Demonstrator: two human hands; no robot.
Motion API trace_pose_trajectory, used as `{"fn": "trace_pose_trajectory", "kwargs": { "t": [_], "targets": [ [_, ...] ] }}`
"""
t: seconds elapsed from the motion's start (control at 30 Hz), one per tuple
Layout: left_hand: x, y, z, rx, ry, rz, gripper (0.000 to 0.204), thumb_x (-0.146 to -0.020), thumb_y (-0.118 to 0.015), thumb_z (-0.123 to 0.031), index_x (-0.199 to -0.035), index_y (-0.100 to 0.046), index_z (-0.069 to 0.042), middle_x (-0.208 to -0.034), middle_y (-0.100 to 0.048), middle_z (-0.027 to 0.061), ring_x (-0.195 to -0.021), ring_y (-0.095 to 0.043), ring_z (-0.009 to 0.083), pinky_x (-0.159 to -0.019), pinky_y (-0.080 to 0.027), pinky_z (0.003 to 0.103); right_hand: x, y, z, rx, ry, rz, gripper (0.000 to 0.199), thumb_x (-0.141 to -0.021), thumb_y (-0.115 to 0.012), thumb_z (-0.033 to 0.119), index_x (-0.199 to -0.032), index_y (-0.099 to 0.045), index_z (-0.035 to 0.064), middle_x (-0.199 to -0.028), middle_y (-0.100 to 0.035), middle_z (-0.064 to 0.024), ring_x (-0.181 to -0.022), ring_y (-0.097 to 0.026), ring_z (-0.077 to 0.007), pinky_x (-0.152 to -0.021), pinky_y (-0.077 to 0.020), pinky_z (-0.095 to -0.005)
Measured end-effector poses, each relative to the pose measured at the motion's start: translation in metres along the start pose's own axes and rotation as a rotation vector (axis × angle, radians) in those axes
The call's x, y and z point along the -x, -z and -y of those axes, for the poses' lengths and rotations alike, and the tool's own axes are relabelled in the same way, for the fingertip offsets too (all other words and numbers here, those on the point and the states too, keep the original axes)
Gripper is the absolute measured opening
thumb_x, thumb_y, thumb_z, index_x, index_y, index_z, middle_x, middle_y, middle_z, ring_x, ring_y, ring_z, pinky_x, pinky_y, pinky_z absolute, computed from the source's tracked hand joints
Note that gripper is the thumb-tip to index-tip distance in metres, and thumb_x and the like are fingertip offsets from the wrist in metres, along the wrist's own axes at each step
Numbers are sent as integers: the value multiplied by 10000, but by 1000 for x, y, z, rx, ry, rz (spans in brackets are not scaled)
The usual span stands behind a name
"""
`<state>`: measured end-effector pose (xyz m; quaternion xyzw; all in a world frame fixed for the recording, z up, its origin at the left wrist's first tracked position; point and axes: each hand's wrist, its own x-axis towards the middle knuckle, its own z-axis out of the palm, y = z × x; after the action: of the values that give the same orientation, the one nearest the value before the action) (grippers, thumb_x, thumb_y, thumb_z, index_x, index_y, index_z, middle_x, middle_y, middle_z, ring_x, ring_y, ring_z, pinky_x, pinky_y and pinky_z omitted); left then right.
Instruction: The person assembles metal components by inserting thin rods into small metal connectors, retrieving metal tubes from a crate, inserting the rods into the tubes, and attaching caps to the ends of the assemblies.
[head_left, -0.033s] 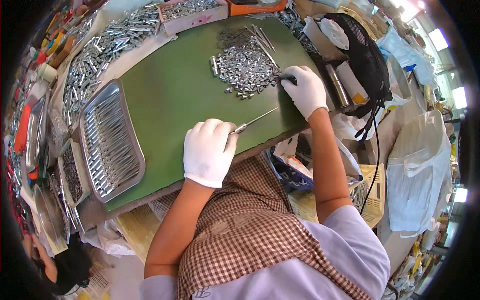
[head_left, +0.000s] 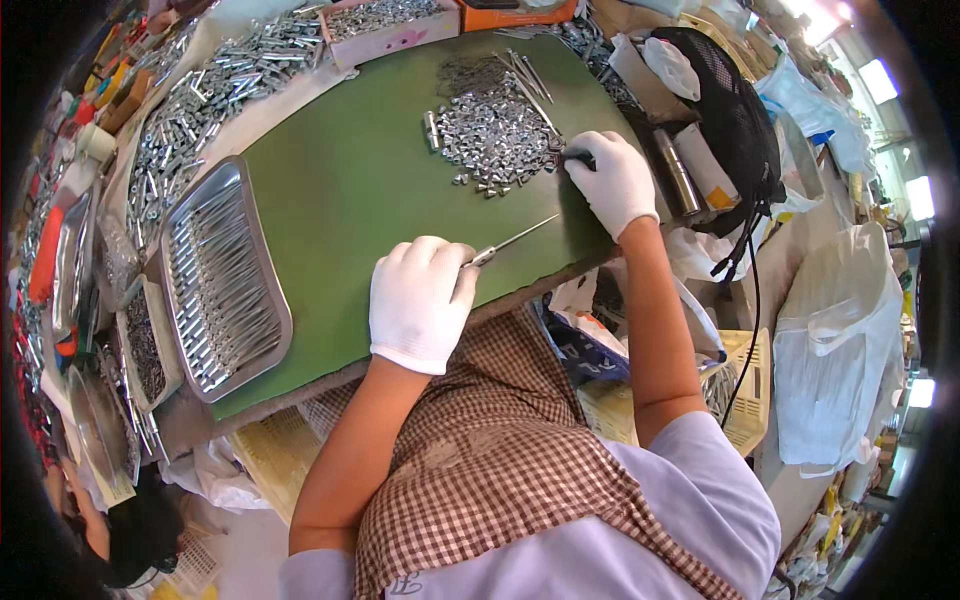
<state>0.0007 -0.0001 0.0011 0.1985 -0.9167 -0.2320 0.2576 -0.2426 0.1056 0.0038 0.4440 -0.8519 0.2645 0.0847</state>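
My left hand [head_left: 422, 305], in a white glove, is closed round the thick silver end of a slender metal rod [head_left: 520, 232]. The rod's thin tip points right and away over the green work mat [head_left: 350, 190]. My right hand [head_left: 615, 183], gloved too, is pinched at the right edge of a heap of small silver metal sleeves [head_left: 495, 140]. Something small and dark shows at its fingertips; its kind is not clear. On the left, a steel tray [head_left: 283, 290] holds rows of similar rods with thick silver ends.
Beyond the heap lie dark thin pins [head_left: 468, 72] and several loose long rods [head_left: 528, 75]. A metal cylinder [head_left: 676, 172] and a black mesh bag [head_left: 715, 95] stand right of the mat. Loose metal parts [head_left: 200, 100] cover the far left, beside a pink-and-white box [head_left: 392, 33].
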Motion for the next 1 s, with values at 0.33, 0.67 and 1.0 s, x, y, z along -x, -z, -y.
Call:
{"fn": "trace_pose_trajectory", "kwargs": {
  "t": [0.33, 0.67, 1.0],
  "targets": [
    [-1, 1, 3, -11, -6, 15, 97, -733, -698, -117, -817, -672, -75, -815, -628, 102, -777, -597, 309, -714, -467, 420, 46, 3, 74, -287, 391, 129, 163, -698, -740, 100, -816, -629, 88, -961, -641, -80, -981, -585, -311, -884, -445, -402],
    [1, 0, 4, 3, -21, 12, 95, -746, -691, -108, -830, -672, -69, -835, -629, 109, -780, -599, 317, -722, -467, 420, 52, 2, 85, 11, 638, 8, 105, -698, -632, 173, -793, -627, 129, -903, -615, -13, -961, -590, -214, -889, -441, -379],
    [2, 1, 2, -25, -4, -19, 85, -749, -697, -124, -819, -683, -77, -826, -634, 96, -775, -598, 304, -716, -469, 411, 37, 46, 16, 364, 114, -262, 358, -757, -644, 157, -1101, -612, 63, -1035, -631, -170, -923, -613, -339, -788, -490, -421]
  ]
}}
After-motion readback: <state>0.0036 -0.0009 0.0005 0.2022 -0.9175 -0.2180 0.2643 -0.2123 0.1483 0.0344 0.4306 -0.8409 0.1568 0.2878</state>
